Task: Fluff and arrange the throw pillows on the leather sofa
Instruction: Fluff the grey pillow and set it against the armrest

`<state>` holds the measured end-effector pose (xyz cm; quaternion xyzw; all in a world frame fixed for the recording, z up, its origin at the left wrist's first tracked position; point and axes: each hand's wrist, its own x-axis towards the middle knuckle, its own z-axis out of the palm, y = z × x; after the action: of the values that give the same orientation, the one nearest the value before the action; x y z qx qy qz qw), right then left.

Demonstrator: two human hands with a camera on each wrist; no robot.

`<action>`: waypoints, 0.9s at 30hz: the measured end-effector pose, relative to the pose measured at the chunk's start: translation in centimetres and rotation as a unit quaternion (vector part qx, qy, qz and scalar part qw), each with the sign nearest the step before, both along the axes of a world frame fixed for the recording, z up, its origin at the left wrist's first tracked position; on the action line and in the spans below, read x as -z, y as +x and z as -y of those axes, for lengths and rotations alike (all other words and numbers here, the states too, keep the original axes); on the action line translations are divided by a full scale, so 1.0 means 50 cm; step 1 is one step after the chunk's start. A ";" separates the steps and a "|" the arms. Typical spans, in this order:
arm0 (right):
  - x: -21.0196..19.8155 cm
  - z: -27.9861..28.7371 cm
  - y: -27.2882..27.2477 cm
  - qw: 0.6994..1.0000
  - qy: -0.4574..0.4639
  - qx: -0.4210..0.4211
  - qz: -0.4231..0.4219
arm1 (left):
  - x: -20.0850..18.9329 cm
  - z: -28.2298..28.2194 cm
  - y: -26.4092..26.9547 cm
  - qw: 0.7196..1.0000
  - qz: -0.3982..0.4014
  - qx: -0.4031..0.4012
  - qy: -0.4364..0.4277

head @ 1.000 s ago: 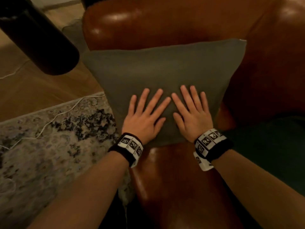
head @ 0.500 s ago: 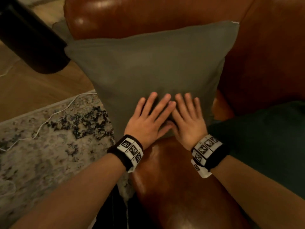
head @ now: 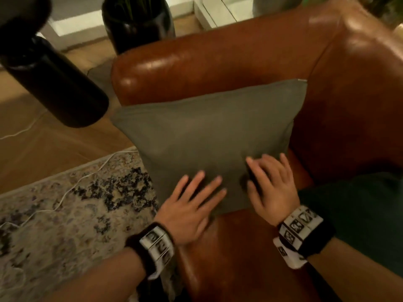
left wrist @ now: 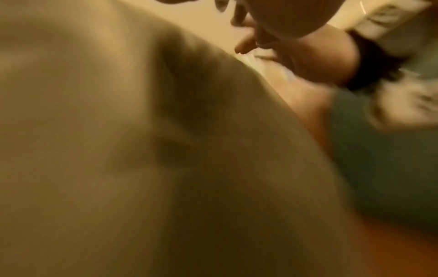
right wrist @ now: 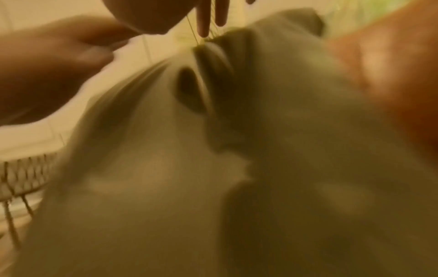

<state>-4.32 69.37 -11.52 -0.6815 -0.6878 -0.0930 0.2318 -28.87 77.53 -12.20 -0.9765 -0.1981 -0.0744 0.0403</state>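
A grey-green throw pillow (head: 209, 136) leans upright against the armrest (head: 196, 68) of the brown leather sofa, standing on the seat (head: 235, 253). My left hand (head: 192, 201) lies flat with spread fingers on the pillow's lower edge. My right hand (head: 270, 182) presses the pillow's lower right part with straight fingers and dents the fabric. Both wrist views are blurred; the pillow cloth (left wrist: 142, 150) fills the left one, and wrinkled cloth (right wrist: 237, 150) fills the right one.
A dark green cushion or blanket (head: 357, 214) lies on the seat at the right. A patterned rug (head: 65, 214) with a white cable (head: 72, 190) covers the wood floor on the left. A black vase (head: 139, 22) stands behind the armrest; a black cylinder (head: 50, 79) hangs near the camera.
Both hands have slid down to the pillow's lower edge and moved apart. The view has tilted up, showing more of the armrest and the floor behind.
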 end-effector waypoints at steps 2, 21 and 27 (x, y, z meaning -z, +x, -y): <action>-0.051 -0.094 0.001 1.000 0.013 0.007 -0.001 | -0.080 -0.068 0.105 0.992 0.079 -0.095 -0.013; -0.136 -0.293 -0.009 0.974 -0.213 -0.026 0.073 | -0.167 -0.256 0.140 0.955 -0.031 -0.269 -0.119; -0.126 -0.236 0.235 0.947 -0.197 0.234 -0.094 | -0.138 -0.310 -0.059 0.869 0.055 -0.466 -0.158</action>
<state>7.45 81.15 -5.19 -0.8611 -0.4886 0.0574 0.1282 -31.81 93.01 -5.29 -0.7584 -0.6411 -0.0682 -0.0960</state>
